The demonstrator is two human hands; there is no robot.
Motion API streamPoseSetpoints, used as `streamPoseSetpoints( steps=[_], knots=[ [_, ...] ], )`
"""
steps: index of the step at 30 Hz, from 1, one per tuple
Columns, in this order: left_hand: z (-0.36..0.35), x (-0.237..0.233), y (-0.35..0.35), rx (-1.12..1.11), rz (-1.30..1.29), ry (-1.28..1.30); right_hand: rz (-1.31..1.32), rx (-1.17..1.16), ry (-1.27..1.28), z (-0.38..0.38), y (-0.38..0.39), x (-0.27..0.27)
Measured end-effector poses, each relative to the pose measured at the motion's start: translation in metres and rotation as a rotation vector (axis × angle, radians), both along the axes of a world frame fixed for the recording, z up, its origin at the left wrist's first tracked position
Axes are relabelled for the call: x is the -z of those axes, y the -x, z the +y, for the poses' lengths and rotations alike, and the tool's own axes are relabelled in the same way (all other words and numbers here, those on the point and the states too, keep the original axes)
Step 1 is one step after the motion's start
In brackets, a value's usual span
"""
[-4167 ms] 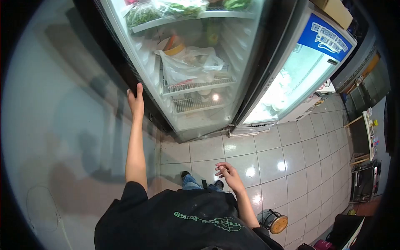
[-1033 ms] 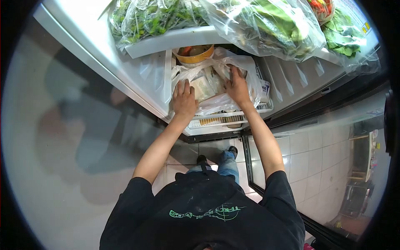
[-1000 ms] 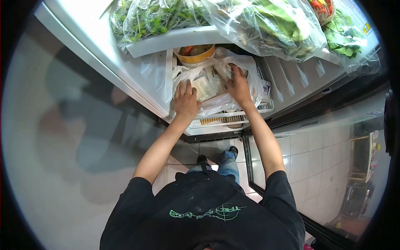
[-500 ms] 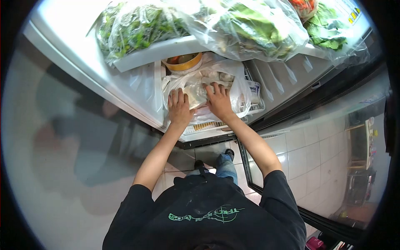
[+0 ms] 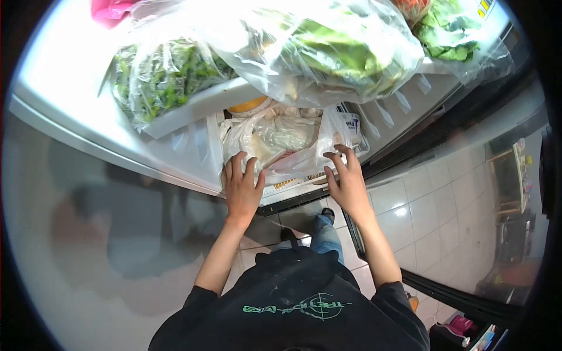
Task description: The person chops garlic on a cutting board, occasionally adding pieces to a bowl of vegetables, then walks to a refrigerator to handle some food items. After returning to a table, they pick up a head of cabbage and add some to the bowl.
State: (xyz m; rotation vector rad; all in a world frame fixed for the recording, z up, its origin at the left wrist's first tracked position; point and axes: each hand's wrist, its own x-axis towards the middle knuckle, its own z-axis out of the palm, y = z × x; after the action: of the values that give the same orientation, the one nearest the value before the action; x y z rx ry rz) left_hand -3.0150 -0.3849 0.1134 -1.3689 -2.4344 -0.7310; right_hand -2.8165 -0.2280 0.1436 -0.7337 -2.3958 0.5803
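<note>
A white translucent plastic bag with wrapped food inside lies in the lower part of an open fridge. At its front left edge rests my left hand, fingers apart, with the fingertips at the plastic. My right hand is at the bag's front right side, its fingers spread and curved, the tips at or just over the plastic. Neither hand visibly grips anything. A yellow-rimmed bowl shows partly behind the bag. To the right stands a white package with blue lettering.
Above, a shelf bears bagged green herbs, bagged leafy vegetables and more greens. A pink bag is at the upper left. The open fridge door extends to the right, beyond a tiled floor.
Both hands have drawn back from the middle of the bag toward its front edge and moved farther apart. The camera view has shifted, so the upper shelf now hides more of the bowl.
</note>
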Motion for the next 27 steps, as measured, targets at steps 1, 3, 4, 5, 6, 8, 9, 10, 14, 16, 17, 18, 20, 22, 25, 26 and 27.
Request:
streamPoseSetpoints(
  steps=[1,3,4,5,6,8,9,10,14,16,17,18,20,22,25,26,27],
  knots=[
    [0.005,0.007,0.003,0.110,-0.026,-0.033,-0.012,-0.020,-0.070,0.004,0.000,0.006],
    [0.023,0.018,0.012,0.298,-0.110,-0.048,-0.019,-0.120,-0.063,0.018,0.012,0.022],
    [0.040,0.022,0.022,0.328,-0.088,-0.081,-0.021,-0.234,-0.065,0.026,0.020,0.030],
    [0.058,0.027,0.032,0.354,-0.066,-0.117,-0.026,-0.281,0.045,0.030,0.032,0.038],
    [0.078,0.033,0.044,0.354,-0.066,-0.115,-0.048,-0.319,0.080,0.039,0.047,0.050],
    [0.103,0.046,0.061,0.224,-0.077,0.040,-0.065,-0.352,0.128,0.050,0.078,0.067],
    [0.104,0.047,0.058,0.228,-0.072,0.043,-0.111,-0.289,0.073,0.055,0.094,0.068],
    [0.107,0.045,0.054,0.189,-0.038,0.167,-0.155,-0.226,0.012,0.061,0.105,0.069],
    [0.090,0.038,0.049,0.199,-0.051,0.261,-0.324,-0.127,-0.108,0.060,0.110,0.080],
    [0.072,0.030,0.037,0.211,-0.034,0.086,-0.127,-0.175,-0.160,0.042,0.089,0.080],
    [0.062,0.024,0.024,0.206,-0.031,-0.101,-0.035,-0.206,-0.089,0.026,0.066,0.065],
    [0.049,0.012,0.006,0.233,-0.072,-0.121,0.056,-0.234,-0.020,0.005,0.038,0.044],
    [0.019,0.007,-0.033,0.308,-0.203,-0.128,0.133,-0.122,0.108,-0.028,-0.022,0.026],
    [-0.008,0.022,-0.072,0.428,-0.379,-0.074,0.196,0.075,0.141,-0.053,-0.089,0.026],
    [-0.027,0.035,-0.127,0.629,-0.698,0.009,0.199,0.405,0.093,-0.091,-0.189,0.015],
    [-0.031,0.037,-0.146,0.633,-0.759,0.062,0.173,0.507,-0.017,-0.103,-0.221,0.001],
    [-0.032,0.040,-0.163,0.687,-0.800,0.084,0.180,0.656,-0.184,-0.116,-0.254,-0.008]
  ],
)
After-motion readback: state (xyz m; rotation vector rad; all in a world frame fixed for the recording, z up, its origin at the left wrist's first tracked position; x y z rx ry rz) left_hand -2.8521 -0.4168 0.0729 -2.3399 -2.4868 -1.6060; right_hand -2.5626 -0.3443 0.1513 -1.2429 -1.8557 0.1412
